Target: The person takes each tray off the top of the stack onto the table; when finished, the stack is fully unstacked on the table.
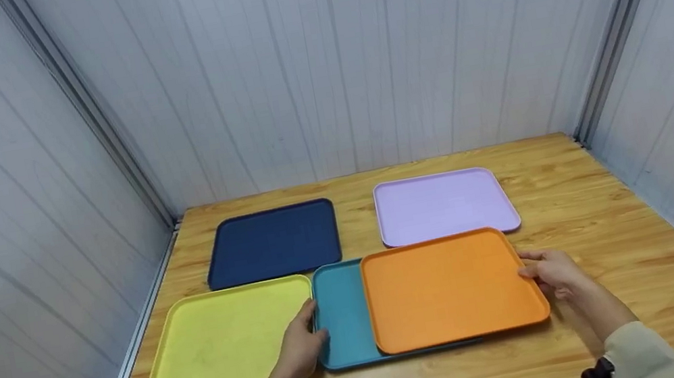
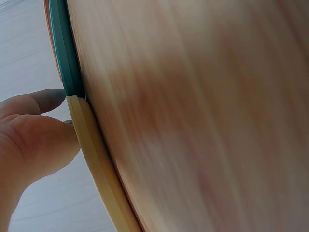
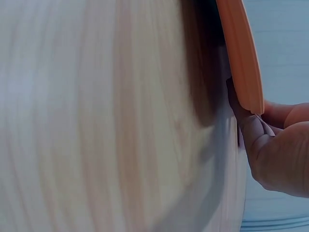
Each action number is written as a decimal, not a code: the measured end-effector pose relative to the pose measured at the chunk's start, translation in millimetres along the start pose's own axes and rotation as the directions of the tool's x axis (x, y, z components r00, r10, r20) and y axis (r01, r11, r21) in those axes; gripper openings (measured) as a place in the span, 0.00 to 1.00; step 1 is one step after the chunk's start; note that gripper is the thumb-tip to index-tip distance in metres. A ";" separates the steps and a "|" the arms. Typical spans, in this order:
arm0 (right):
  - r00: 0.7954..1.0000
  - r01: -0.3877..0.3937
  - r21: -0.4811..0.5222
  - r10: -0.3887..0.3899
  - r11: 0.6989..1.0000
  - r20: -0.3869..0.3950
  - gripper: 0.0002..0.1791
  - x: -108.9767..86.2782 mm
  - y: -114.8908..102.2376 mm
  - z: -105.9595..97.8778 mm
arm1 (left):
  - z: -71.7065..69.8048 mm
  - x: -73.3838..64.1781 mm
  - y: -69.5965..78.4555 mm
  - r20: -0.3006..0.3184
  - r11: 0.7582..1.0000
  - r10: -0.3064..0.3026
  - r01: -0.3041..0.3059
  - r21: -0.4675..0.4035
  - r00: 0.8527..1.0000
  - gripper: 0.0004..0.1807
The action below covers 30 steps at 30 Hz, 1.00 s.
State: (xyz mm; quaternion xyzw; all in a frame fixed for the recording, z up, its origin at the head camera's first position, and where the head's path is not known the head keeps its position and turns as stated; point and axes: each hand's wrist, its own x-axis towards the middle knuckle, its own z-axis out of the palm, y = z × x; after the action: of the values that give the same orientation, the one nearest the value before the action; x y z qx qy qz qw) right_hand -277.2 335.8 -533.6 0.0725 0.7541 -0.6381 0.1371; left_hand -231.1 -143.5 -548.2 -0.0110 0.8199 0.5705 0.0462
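In the head view my left hand (image 1: 299, 349) is at the seam between a yellow tray (image 1: 226, 344) and a teal tray (image 1: 343, 318). Its thumb lies over the teal tray and its fingers on the yellow side, pinching the teal rim. My right hand (image 1: 555, 272) grips the right edge of an orange tray (image 1: 450, 290), thumb above and fingers beneath. The orange tray covers much of the teal one, its right end raised off the table. In the right wrist view the orange tray (image 3: 241, 58) sits between thumb and fingers of the right hand (image 3: 280, 150).
A navy tray (image 1: 274, 242) lies behind the yellow tray. Behind the orange one, a lilac tray (image 1: 446, 205) has its front edge partly hidden. All are on a wooden table (image 1: 592, 201), with pale panel walls (image 1: 329, 60) at the back and both sides.
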 end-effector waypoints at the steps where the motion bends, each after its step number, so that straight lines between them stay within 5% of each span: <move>1: 1.000 0.001 0.000 -0.001 1.000 0.001 0.34 -0.8 0.9 -3.3 | -0.3 -0.4 0.2 -0.002 1.000 -0.001 0.001 0.003 1.000 0.38; 30: 0.993 -0.102 0.171 0.112 0.980 -0.049 0.37 -27.3 33.2 -127.9 | 2.8 0.3 2.2 -0.008 1.000 -0.014 0.014 0.016 1.000 0.38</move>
State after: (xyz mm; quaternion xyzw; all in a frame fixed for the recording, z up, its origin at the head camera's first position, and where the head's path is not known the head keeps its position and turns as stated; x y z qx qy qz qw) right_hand -256.4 469.0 -537.8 0.1427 0.6961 -0.6890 0.1425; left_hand -231.4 -140.1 -547.1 -0.0184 0.8245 0.5636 0.0470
